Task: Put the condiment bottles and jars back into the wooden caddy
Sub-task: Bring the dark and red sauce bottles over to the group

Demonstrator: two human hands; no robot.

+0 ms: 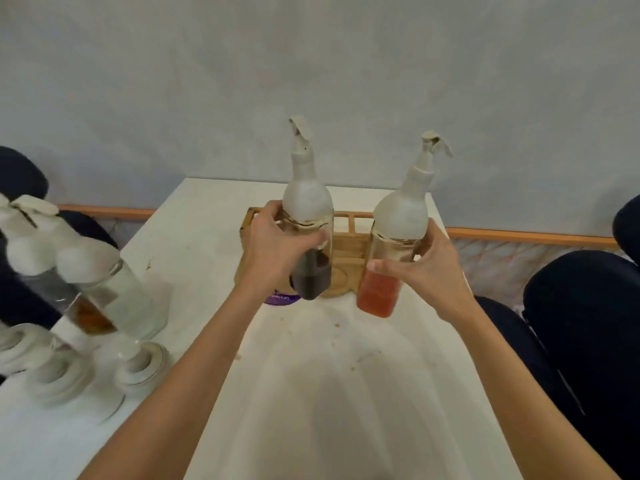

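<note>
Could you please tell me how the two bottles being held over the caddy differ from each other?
The left hand holds the dark-sauce bottle, whose liquid is dark brown; the right hand holds the orange-sauce bottle, whose liquid is orange-red. The dark-sauce bottle stands nearly upright, the orange-sauce bottle leans right. Both are clear glass with white pour-spout tops, held above the wooden caddy.

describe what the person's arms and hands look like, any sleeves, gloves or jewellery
Both arms are bare from the bottom edge of the picture to the wrists: no sleeves show. The left hand and the right hand wear no gloves. No rings, watch or bracelet can be seen on the fingers or wrists that show. Fingernails look short and unpainted, though the picture is slightly soft.
</note>
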